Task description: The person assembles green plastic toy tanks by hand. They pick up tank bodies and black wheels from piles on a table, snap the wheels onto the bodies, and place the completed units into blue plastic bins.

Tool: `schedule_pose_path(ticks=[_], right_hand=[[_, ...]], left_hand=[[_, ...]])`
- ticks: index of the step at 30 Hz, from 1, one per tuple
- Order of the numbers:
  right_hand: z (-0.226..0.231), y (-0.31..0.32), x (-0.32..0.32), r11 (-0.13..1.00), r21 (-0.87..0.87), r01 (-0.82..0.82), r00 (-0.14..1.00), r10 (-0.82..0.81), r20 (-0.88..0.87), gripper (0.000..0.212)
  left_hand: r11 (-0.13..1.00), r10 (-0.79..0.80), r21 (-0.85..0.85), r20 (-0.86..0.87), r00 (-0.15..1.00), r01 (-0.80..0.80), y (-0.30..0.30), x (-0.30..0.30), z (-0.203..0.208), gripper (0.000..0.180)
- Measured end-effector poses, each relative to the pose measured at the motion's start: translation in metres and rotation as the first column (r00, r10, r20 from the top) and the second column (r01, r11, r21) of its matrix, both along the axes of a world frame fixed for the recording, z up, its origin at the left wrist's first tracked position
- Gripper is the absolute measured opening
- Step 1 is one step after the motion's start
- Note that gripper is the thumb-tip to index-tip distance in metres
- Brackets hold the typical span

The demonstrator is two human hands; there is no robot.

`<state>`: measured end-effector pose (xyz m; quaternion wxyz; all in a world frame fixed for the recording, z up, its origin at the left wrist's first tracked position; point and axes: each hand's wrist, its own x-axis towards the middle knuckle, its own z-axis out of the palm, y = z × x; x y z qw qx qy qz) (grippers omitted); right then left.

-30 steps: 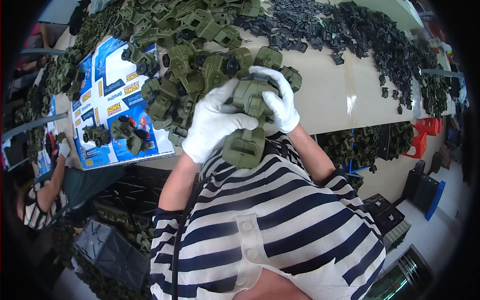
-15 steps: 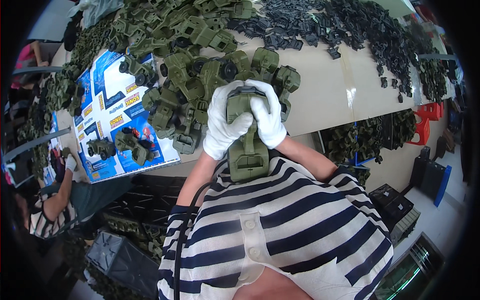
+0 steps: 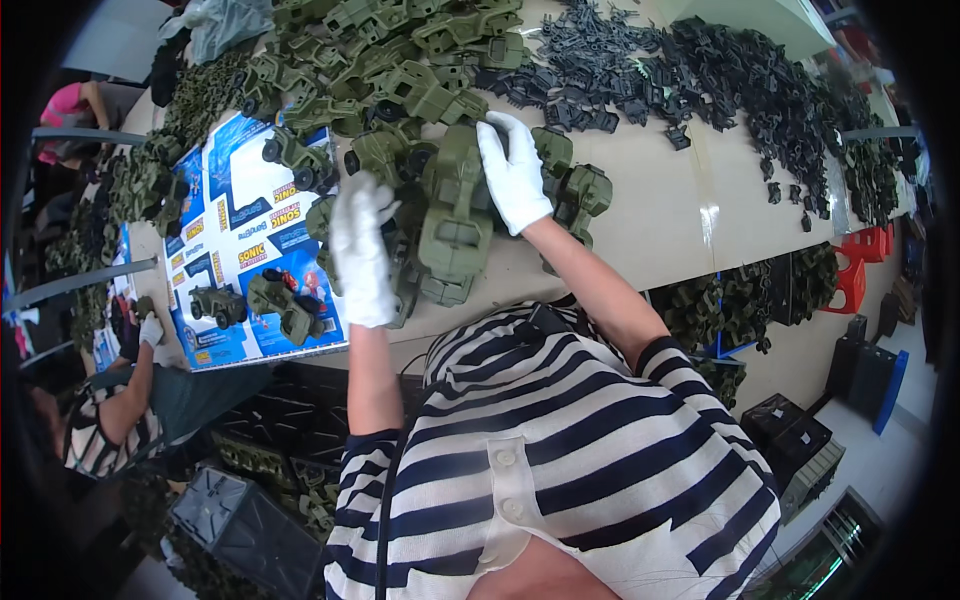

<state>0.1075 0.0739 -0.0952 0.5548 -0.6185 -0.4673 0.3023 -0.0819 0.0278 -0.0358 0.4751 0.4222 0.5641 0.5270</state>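
Observation:
An olive-green toy vehicle (image 3: 457, 215) lies among other green toy vehicles near the table's front edge, its long body pointing away from me. My right hand (image 3: 517, 178), in a white glove, is at its far right side, thumb and fingers apart; whether it touches the vehicle I cannot tell. To the left of the vehicle, my left hand (image 3: 362, 250), also gloved in white, is blurred by motion. Its fingers look stretched out, and nothing shows in them. Part of the vehicles behind this hand is hidden.
A printed blue and white sheet (image 3: 235, 225) lies at left with several toy vehicles on it. Green parts (image 3: 400, 85) are heaped at the back, dark grey parts (image 3: 740, 80) at back right. A co-worker's gloved hand (image 3: 151, 330) shows at far left. Red stools (image 3: 852, 280) stand right.
Both hands have come off the toy vehicle they held against my chest. It now lies farther away over the table. My left hand has moved left, and the right hand is at the vehicle's far right side.

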Motion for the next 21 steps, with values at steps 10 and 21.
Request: schedule_pose_path(ticks=[10, 21], right_hand=[[-0.007, 0.069, 0.025, 0.960, -0.255, 0.119, 0.800, 0.060, 0.597, 0.057], [-0.016, 0.082, 0.083, 0.966, -0.250, 0.065, 0.923, 0.037, 0.382, 0.054]], left_hand=[[0.474, 0.692, 0.028, -0.630, 0.353, -0.880, -0.035, -0.259, -0.076, 0.063], [0.743, 0.574, -0.430, 0.019, 0.818, -0.512, -0.052, -0.286, -0.160, 0.042]])
